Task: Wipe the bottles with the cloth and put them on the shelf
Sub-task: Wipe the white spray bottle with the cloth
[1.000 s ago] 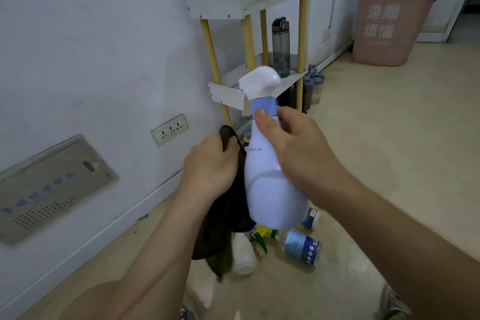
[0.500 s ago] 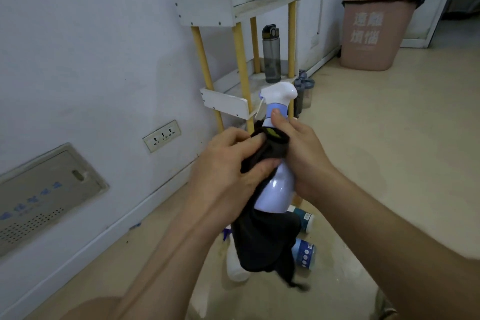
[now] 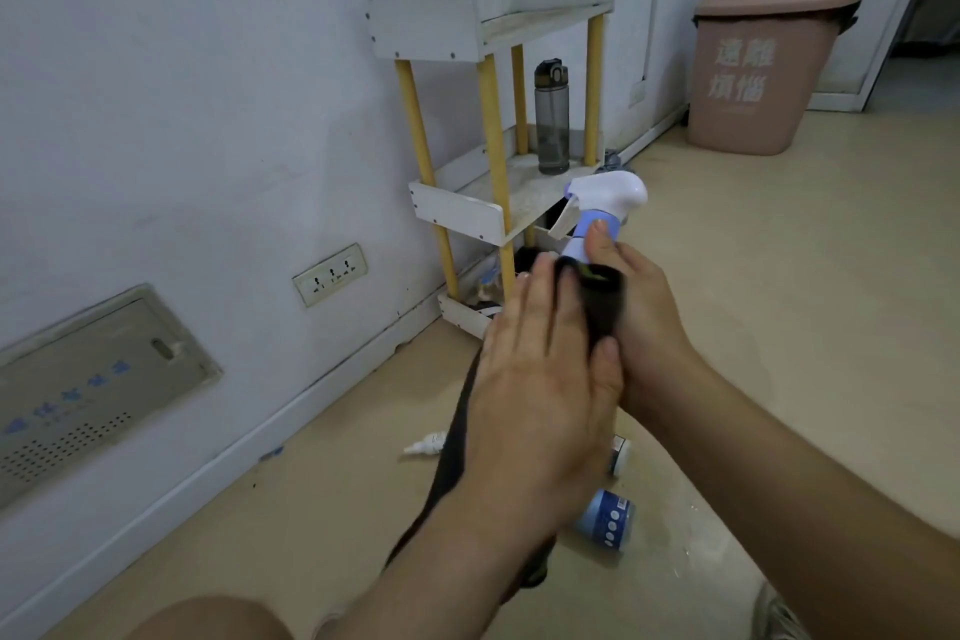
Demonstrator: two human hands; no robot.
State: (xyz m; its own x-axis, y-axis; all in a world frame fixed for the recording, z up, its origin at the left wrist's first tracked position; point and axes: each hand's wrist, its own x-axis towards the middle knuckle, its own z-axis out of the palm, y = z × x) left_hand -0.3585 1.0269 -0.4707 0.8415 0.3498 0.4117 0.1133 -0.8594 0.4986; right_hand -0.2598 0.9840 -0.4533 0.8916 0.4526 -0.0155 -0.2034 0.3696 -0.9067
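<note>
A white spray bottle (image 3: 609,195) with a blue collar is held upright in front of the shelf (image 3: 457,211). My right hand (image 3: 649,327) grips it just below the collar, thumb on the neck. My left hand (image 3: 540,379) wraps the black cloth (image 3: 602,299) round the bottle's body, which is hidden. The cloth's loose end hangs down past my left wrist. A grey water bottle (image 3: 551,120) stands on the middle shelf board. Three more bottles lie on the floor: a blue-labelled one (image 3: 608,520), one (image 3: 621,455) partly behind my hands, and a small white one (image 3: 428,444).
The shelf has white boards and yellow posts and stands against the left wall. A pink waste bin (image 3: 763,62) is at the far right by a door frame. A wall socket (image 3: 330,274) and a grey panel (image 3: 88,379) sit low on the wall.
My left hand brought the cloth from beside the bottle onto its body and now covers it lower down. The bottle has moved farther from me, toward the shelf.
</note>
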